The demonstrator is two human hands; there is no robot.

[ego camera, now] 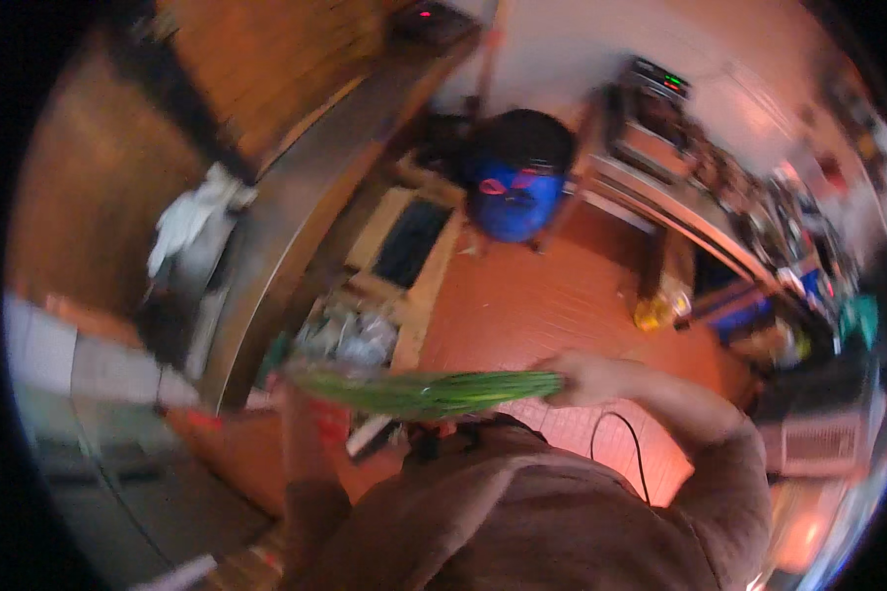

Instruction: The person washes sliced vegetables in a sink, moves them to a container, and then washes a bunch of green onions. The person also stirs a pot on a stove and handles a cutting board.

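A bundle of long, thin green stalks (443, 391), perhaps a leafy vegetable, stretches sideways in front of my body. My right hand (588, 379) grips its right end, where the stalks come together. At the opposite end, my left hand (288, 391) holds the bundle, though motion blur hides its fingers. The left part of the bundle looks paler and smeared.
Below is a reddish floor (503, 310). A blue stool or bin (517, 199) with a dark top stands ahead. Clear plastic bags (362, 336) lie by a cardboard box (384, 214). A yellow oil bottle (658, 310) sits near the cluttered table (680, 203).
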